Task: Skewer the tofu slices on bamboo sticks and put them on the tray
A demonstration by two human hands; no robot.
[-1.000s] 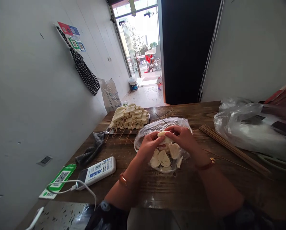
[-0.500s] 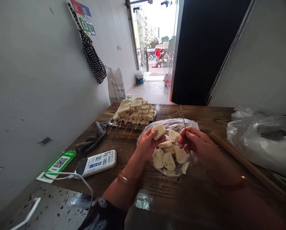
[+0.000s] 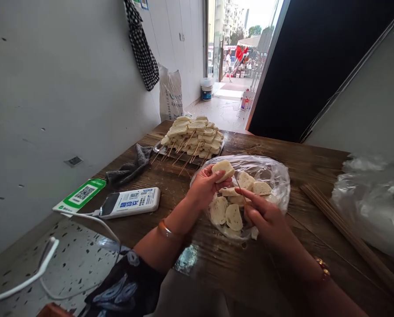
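My left hand (image 3: 205,187) grips a pale slice of bread (image 3: 223,171) between thumb and fingers, above an opened clear plastic bag (image 3: 276,174). In my right hand (image 3: 265,213) is a thin wooden skewer (image 3: 240,188), pinched by the fingers. Its tip points up-left and reaches the lower right edge of the slice; whether it has gone in I cannot tell. Several loose bread slices (image 3: 234,217) lie in the bag under my hands. Beyond, a metal tray (image 3: 156,146) bears a pile of skewered slices (image 3: 197,132), their sticks poking toward me.
A bundle of skewers (image 3: 342,224) lies at the right beside crumpled plastic bags (image 3: 372,198). On the left are a grey cloth (image 3: 129,169), a white payment device (image 3: 131,202) with a cable, and a green QR card (image 3: 81,196). A wall (image 3: 68,88) borders the table's left side.
My right hand has tipped the skewer from upright to slanting and brought its tip to the slice. My left hand still holds the slice. The head view has turned right and tilted.
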